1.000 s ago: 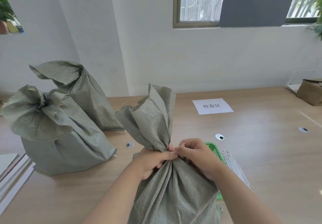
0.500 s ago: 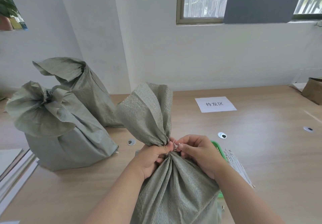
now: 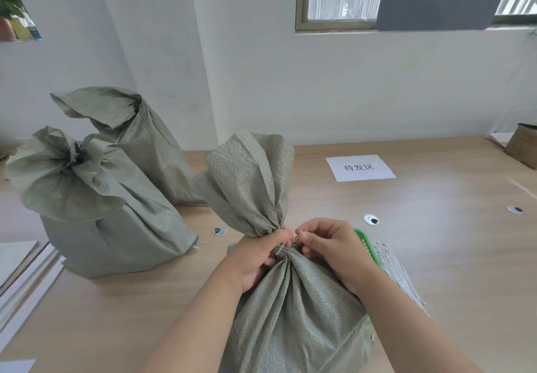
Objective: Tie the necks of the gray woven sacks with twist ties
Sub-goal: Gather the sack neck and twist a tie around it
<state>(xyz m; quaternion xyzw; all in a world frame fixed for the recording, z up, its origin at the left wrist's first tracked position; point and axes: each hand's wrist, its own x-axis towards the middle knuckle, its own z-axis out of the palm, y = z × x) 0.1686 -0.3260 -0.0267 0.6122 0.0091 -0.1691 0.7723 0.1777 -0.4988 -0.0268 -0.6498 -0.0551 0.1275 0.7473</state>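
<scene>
Drawn slightly apart since half a second ago, the two hands now leave a small gap at the gathered neck (image 3: pixel 286 253), and a thin pale twist tie (image 3: pixel 280 249) shows there, slanting up toward the right.

The left hand (image 3: pixel 257 255) grips the neck of the upright gray woven sack (image 3: pixel 293 314) from the left, fingers curled round the bunched cloth. The right hand (image 3: pixel 328 244) pinches the tie's upper end between thumb and forefinger, its other fingers curled in. The sack stands on the pale wooden counter (image 3: pixel 441 250) directly in front of the person, its long axis vertical and its loose top fanning upward above the hands.

The tie seems to run across that axis, round the neck, with its free ends toward the person, between the two hands. The right hand is the nearer to those ends, so the twisting would likely fall to it while the left keeps the neck bunched. How many turns the tie already has cannot be told.

To the left stand two more gray woven sacks, one nearer (image 3: pixel 96 215) and one behind it (image 3: pixel 142 140), both with their necks cinched. A green plastic basket (image 3: pixel 364 242) and a bundle of white ties (image 3: pixel 398 274) lie just right of the sack in hand. A white paper label (image 3: pixel 360 167) lies farther back.
</scene>
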